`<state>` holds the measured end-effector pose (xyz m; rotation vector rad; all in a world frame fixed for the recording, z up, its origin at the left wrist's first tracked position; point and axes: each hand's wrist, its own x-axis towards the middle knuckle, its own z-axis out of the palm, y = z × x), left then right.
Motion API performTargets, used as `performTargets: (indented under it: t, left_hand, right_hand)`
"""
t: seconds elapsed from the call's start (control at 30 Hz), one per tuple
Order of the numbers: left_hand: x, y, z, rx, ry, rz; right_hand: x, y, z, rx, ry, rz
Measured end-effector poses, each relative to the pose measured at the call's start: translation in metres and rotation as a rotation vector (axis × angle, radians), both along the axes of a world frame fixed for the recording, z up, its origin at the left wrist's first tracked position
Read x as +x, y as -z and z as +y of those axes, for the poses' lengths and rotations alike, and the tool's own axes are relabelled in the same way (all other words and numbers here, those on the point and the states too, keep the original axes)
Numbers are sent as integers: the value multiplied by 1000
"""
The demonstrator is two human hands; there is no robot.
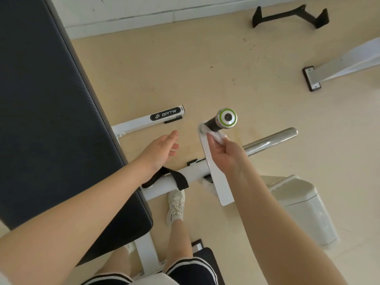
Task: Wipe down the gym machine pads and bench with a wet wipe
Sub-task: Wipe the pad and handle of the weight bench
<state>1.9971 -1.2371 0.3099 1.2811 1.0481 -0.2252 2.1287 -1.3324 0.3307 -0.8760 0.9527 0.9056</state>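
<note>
- Right hand (pixel 225 155) pinches a bunched white wet wipe (pixel 218 136) between fingertips and thumb, pressing it against the inner end of the black handle grip (pixel 213 124), where the grip meets the white lever arm (pixel 216 182)
- Left hand (pixel 160 150) hovers above the floor between the bench pad (pixel 51 120) and the lever arm; fingers extended and relaxed, holding nothing
- Wipe: judged light, limp and damp; likely to fold or slip unless kept wadded, so a pinch with the bulk under the fingertips suits it
- Grip: looks rigid, rubbery, cylindrical; wrapping the wipe around it and twisting should cover it better than dabbing
- Bench pad: large dark upholstered surface at left, apparently firm with slight give; flat-palm strokes would suit
- Chrome bar (pixel 271 138) lies beyond the right hand, not touched
</note>
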Motion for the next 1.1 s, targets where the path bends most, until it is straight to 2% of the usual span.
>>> performTargets:
  t: [0.17, 0.3, 0.37, 0.43, 0.53, 0.67, 0.73, 0.8, 0.9, 1.0, 1.1]
  left_hand:
    - [-3, -3, -4, -16, -52, -16]
    - [7, -8, -17, -73, -103, -33]
    - [9, -7, -20, -105, -114, -43]
    - [8, -3, -19, -122, -162, -52]
    - [6, 4, -15, -107, -248, -35]
    - [19, 2, -20, -110, -329, -37]
    - [34, -6, -25, -48, -302, -88]
    - [51, -17, -31, 5, -272, -152]
    - [66, -30, -41, -9, -214, -219]
    - [65, -36, -45, -22, -187, -219]
    - [53, -44, -41, 8, -195, -156]
  right_hand:
    - [-23, -30, -13, 68, 5, -138]
    - [-40, -7, -13, -154, -90, -49]
    - [-38, 7, -8, -218, -162, -67]
    - [-29, 14, 1, -184, -197, -139]
    - [-13, 25, 2, -106, -122, -114]
    - [-7, 11, -33, 60, -280, -214]
    - [5, 2, -47, 18, -377, -331]
    - [24, 2, -45, -110, -438, -461]
    - [46, 11, -24, -212, -601, -621]
    - [46, 14, -6, -197, -781, -633]
    - [42, 3, -10, -121, -654, -561]
